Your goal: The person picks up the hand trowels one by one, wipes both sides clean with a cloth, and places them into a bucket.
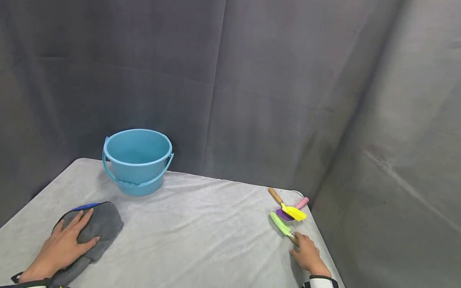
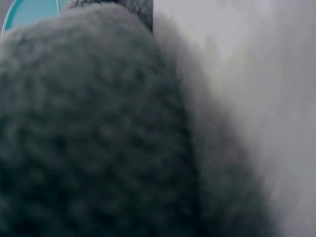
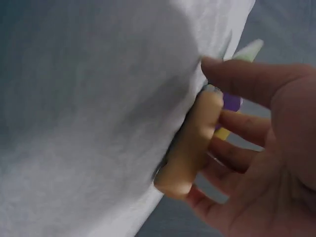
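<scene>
With left hand (image 1: 66,246) spread on grey cloth (image 1: 104,224); with right hand (image 1: 306,254) loosely parted (thumb clear), apparently touching wooden handle (image 3: 190,143) of green trowel (image 1: 280,224).

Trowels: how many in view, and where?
3: the green trowel, its handle at the right hand; the yellow trowel just beyond; the purple trowel partly under the yellow one. Any deep inside the bucket might be hidden.

Blue bucket (image 1: 138,174) upright before grey curtain (image 1: 273,92); yellow trowel (image 1: 295,213) lying across pink-handled purple trowel (image 1: 283,215).
</scene>
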The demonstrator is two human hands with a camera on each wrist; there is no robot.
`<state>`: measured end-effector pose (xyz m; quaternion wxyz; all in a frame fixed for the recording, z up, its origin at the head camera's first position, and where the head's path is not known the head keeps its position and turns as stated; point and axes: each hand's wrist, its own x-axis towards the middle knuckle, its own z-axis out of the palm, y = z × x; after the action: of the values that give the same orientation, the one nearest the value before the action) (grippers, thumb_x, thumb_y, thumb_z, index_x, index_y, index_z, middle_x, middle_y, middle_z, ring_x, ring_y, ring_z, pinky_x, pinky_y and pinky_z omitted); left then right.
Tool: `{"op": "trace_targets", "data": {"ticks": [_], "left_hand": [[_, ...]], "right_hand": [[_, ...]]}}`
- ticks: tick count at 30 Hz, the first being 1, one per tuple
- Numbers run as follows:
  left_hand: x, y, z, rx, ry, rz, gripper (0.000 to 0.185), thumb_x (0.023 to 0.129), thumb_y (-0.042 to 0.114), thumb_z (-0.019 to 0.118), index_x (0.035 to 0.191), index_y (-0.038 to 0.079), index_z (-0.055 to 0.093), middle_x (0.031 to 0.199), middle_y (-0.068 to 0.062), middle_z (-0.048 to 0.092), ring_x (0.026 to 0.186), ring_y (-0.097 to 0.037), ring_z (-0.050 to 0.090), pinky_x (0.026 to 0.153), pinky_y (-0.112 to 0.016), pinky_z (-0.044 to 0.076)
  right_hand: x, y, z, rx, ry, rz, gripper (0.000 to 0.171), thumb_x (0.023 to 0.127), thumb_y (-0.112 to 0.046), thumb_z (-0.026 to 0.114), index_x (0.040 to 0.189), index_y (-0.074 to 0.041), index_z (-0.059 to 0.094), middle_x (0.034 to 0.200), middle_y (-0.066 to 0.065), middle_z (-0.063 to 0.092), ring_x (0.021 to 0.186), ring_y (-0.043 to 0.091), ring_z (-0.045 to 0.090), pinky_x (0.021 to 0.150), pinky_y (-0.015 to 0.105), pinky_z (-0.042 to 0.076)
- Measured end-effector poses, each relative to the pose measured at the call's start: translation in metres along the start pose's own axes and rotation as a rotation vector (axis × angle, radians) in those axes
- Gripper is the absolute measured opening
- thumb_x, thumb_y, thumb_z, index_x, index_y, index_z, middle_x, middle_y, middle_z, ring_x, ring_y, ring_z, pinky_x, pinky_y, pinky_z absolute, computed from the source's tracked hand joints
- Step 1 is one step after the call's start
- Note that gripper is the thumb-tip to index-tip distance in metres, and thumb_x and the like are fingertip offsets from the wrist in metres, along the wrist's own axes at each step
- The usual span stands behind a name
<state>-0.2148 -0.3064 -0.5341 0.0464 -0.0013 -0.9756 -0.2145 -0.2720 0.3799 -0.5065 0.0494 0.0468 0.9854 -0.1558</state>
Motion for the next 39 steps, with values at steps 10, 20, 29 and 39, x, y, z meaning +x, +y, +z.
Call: {"op": "trace_targets", "data": {"ticks": [10,20,29,39], "left_hand": [[-0.002,-0.001,-0.002,-0.058,0.022,0.091,0.06,0.081,0.013,0.078,0.13,-0.015,0.057,0.129,-0.042,0.054,0.118,-0.064,0.047,0.1,-0.072,0.033],[0.009,0.003,-0.017,0.003,0.057,0.081,0.038,0.078,0.008,0.082,0.107,-0.011,0.068,0.101,-0.034,0.068,0.089,-0.055,0.061,0.076,-0.076,0.042],[0.025,0.002,-0.017,-0.055,-0.042,0.126,0.035,0.085,0.005,0.075,0.11,-0.015,0.061,0.103,-0.029,0.067,0.097,-0.052,0.064,0.081,-0.061,0.052],[0.021,0.02,-0.034,-0.154,0.039,0.1,0.032,0.092,0.006,0.066,0.119,-0.009,0.057,0.109,-0.03,0.064,0.097,-0.046,0.064,0.077,-0.056,0.052]], "right_hand": [[0.008,0.009,0.011,0.085,0.096,-0.059,0.047,0.091,-0.012,0.074,0.127,0.014,0.059,0.105,0.02,0.063,0.093,0.03,0.059,0.082,0.05,0.05],[0.018,0.007,0.015,0.023,0.118,-0.078,0.035,0.086,-0.011,0.08,0.114,0.008,0.069,0.091,0.011,0.06,0.08,0.023,0.055,0.072,0.044,0.049],[0.024,0.0,0.001,0.025,0.159,-0.072,0.012,0.089,-0.003,0.073,0.098,0.005,0.071,0.08,0.006,0.061,0.071,0.02,0.053,0.061,0.037,0.047],[0.008,-0.024,-0.008,-0.014,0.199,-0.14,0.007,0.093,-0.005,0.067,0.097,-0.001,0.069,0.077,0.003,0.062,0.063,0.018,0.05,0.054,0.034,0.041]]}}
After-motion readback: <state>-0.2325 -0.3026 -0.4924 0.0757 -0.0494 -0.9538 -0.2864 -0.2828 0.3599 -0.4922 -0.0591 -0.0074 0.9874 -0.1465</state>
